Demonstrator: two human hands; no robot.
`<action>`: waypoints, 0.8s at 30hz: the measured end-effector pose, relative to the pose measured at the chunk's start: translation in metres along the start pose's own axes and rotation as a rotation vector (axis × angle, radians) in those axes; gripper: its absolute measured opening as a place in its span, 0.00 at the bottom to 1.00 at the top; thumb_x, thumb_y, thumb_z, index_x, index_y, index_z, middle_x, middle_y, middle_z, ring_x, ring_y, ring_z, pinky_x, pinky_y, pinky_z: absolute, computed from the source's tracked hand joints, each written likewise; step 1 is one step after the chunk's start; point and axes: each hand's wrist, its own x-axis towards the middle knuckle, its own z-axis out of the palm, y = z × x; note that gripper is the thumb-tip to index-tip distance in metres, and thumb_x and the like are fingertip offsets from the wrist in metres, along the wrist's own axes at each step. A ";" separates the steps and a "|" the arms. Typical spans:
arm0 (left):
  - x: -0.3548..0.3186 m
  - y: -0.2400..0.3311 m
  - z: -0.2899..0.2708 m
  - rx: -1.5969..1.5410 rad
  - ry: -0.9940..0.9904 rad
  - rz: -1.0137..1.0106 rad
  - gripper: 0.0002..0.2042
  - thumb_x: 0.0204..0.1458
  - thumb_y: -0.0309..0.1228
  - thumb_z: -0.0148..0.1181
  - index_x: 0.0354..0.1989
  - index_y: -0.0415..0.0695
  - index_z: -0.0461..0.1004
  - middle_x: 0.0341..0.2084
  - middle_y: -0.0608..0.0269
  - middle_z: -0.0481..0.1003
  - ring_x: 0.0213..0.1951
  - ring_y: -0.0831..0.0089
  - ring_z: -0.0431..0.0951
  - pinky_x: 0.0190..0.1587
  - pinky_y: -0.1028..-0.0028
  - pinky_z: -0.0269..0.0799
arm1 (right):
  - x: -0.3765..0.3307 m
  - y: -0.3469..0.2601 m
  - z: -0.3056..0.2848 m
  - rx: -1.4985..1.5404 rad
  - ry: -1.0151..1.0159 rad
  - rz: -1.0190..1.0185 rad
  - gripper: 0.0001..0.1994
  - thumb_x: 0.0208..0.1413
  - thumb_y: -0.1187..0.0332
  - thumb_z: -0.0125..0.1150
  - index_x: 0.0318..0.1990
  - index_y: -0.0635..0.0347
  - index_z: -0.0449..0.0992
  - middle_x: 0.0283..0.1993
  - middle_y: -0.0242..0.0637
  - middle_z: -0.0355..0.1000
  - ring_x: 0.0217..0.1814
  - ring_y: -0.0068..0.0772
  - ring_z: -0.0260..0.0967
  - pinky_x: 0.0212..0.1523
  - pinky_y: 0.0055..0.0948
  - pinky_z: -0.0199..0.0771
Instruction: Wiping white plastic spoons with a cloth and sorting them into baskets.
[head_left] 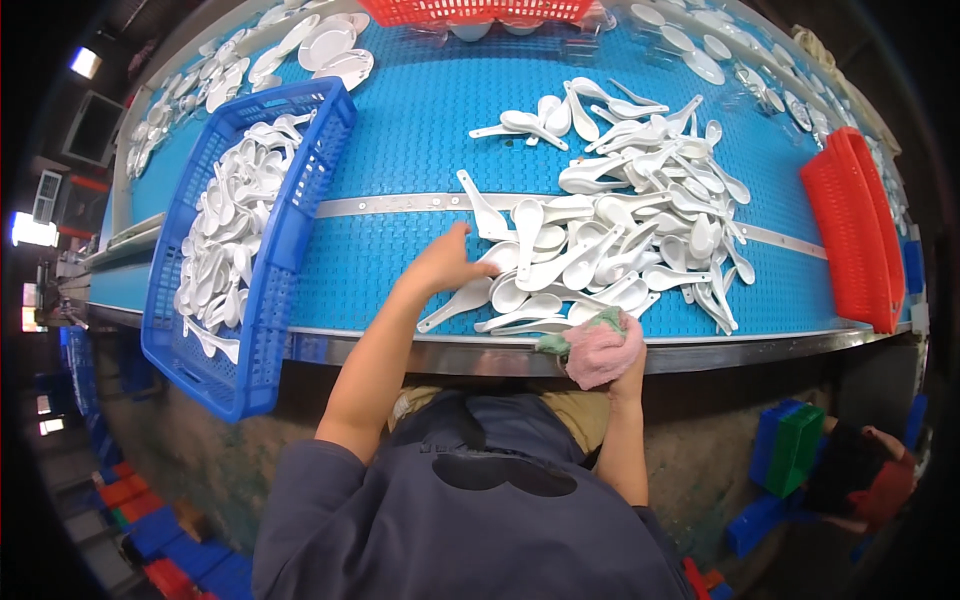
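Dark shirt (400,540) fronts blue worktop (410,130) heaped with spoons (620,212), mottled floor (250,465) below.

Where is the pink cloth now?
In the head view, the pink cloth is right of centre, in the right hand, at the spoon pile's near edge.

A: Spoons (612,213), finish?
B: Smooth, glossy, white. Ceramic or plastic: cannot tell which.
A: Belt (400,130) under them?
B: Plastic by its look; blue, rough, with a regular raised texture. Cross strip (400,204) appears metal: smooth, grey, dull sheen.
A: Front rail (480,357)?
B: Metal, smooth, partly reflective.
A: Blue basket (290,230)?
B: Moulded plastic, perforated walls, low gloss. Red basket (850,230) at right: plastic also, slightly shiny.
A: Textiles?
B: Rag (605,355): pink and green cloth, soft, matt, rough-napped. Shirt (390,510): dark cloth, matt, smoother.
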 end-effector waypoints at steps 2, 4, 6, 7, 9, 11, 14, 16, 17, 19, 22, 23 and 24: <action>-0.014 -0.014 -0.001 0.088 0.079 0.084 0.31 0.38 0.44 0.65 0.47 0.34 0.65 0.26 0.47 0.73 0.31 0.53 0.74 0.34 0.65 0.68 | 0.007 0.009 -0.004 -0.260 0.005 -0.078 0.13 0.48 0.68 0.56 0.39 0.65 0.66 0.33 0.34 0.70 0.32 0.25 0.65 0.35 0.23 0.67; -0.022 -0.020 -0.007 0.148 -0.139 -0.002 0.24 0.42 0.40 0.61 0.44 0.35 0.68 0.34 0.43 0.74 0.37 0.52 0.74 0.40 0.64 0.69 | 0.013 0.009 0.002 -0.203 0.030 -0.095 0.13 0.48 0.70 0.55 0.40 0.65 0.66 0.35 0.33 0.71 0.34 0.25 0.65 0.37 0.22 0.67; -0.045 -0.013 -0.011 0.166 -0.055 0.007 0.17 0.44 0.35 0.58 0.38 0.36 0.70 0.29 0.45 0.74 0.34 0.51 0.74 0.37 0.63 0.69 | 0.022 -0.024 0.010 0.072 -0.003 -0.124 0.14 0.47 0.73 0.54 0.43 0.66 0.66 0.38 0.34 0.70 0.38 0.26 0.66 0.40 0.22 0.67; -0.057 -0.009 -0.013 0.110 0.013 0.041 0.16 0.44 0.35 0.58 0.37 0.36 0.70 0.29 0.44 0.74 0.34 0.51 0.74 0.36 0.62 0.68 | 0.020 -0.083 0.024 -0.004 -0.123 -0.243 0.21 0.46 0.75 0.54 0.51 0.66 0.62 0.47 0.39 0.66 0.43 0.27 0.65 0.43 0.23 0.68; -0.070 0.006 -0.008 0.048 0.058 0.099 0.14 0.44 0.34 0.58 0.36 0.36 0.70 0.29 0.44 0.74 0.34 0.50 0.74 0.35 0.62 0.68 | 0.031 -0.086 0.044 0.319 -0.179 -0.096 0.29 0.46 0.74 0.55 0.58 0.65 0.54 0.54 0.41 0.59 0.49 0.29 0.63 0.49 0.25 0.66; -0.085 0.026 -0.001 0.020 0.136 0.237 0.12 0.45 0.32 0.57 0.35 0.37 0.69 0.28 0.44 0.73 0.33 0.49 0.73 0.34 0.61 0.67 | 0.052 -0.075 0.071 -0.147 -0.232 -0.515 0.33 0.46 0.75 0.57 0.61 0.62 0.49 0.58 0.44 0.54 0.53 0.31 0.61 0.51 0.29 0.65; -0.083 0.012 0.015 -0.027 0.291 0.369 0.13 0.44 0.30 0.59 0.36 0.37 0.68 0.28 0.46 0.74 0.32 0.53 0.75 0.33 0.62 0.68 | 0.069 -0.080 0.099 -0.189 -0.420 -0.226 0.19 0.42 0.75 0.58 0.46 0.63 0.68 0.39 0.45 0.71 0.44 0.43 0.69 0.44 0.34 0.68; -0.063 -0.014 0.020 -0.302 0.308 0.546 0.12 0.49 0.36 0.55 0.35 0.39 0.68 0.20 0.55 0.72 0.21 0.68 0.72 0.22 0.69 0.65 | 0.068 -0.086 0.100 -0.239 -0.403 -0.299 0.16 0.42 0.75 0.57 0.42 0.63 0.70 0.36 0.43 0.72 0.40 0.41 0.70 0.41 0.33 0.68; -0.064 -0.018 0.009 -0.690 -0.038 0.157 0.13 0.52 0.40 0.50 0.34 0.40 0.68 0.17 0.62 0.67 0.17 0.76 0.65 0.18 0.74 0.59 | 0.065 -0.087 0.102 -0.283 -0.386 -0.361 0.12 0.43 0.74 0.57 0.38 0.63 0.71 0.32 0.41 0.73 0.37 0.38 0.71 0.39 0.32 0.69; -0.068 -0.015 0.009 -0.961 -0.296 -0.297 0.20 0.58 0.48 0.37 0.34 0.44 0.67 0.13 0.75 0.54 0.13 0.87 0.46 0.12 0.84 0.40 | 0.058 -0.081 0.105 -0.181 -0.311 -0.350 0.11 0.43 0.74 0.56 0.38 0.63 0.71 0.32 0.41 0.72 0.35 0.37 0.71 0.36 0.32 0.70; -0.071 -0.016 0.016 -0.947 -0.336 -0.269 0.19 0.58 0.48 0.38 0.34 0.43 0.66 0.13 0.73 0.56 0.12 0.87 0.47 0.11 0.84 0.42 | 0.058 -0.114 0.095 0.457 -0.205 0.017 0.07 0.50 0.75 0.51 0.36 0.61 0.71 0.29 0.41 0.71 0.29 0.31 0.71 0.28 0.21 0.71; -0.069 -0.017 0.018 -0.953 -0.334 -0.263 0.19 0.58 0.48 0.38 0.34 0.43 0.66 0.13 0.73 0.56 0.12 0.87 0.47 0.11 0.84 0.42 | 0.064 -0.113 0.086 0.567 -0.192 -0.157 0.08 0.53 0.74 0.49 0.41 0.60 0.69 0.32 0.41 0.70 0.30 0.28 0.70 0.28 0.18 0.71; -0.066 -0.019 0.020 -0.921 -0.302 -0.224 0.18 0.58 0.46 0.38 0.34 0.42 0.66 0.13 0.71 0.58 0.13 0.83 0.52 0.13 0.81 0.47 | 0.082 -0.079 0.075 0.226 0.152 -0.285 0.12 0.53 0.74 0.49 0.46 0.60 0.64 0.37 0.38 0.68 0.34 0.26 0.68 0.31 0.21 0.72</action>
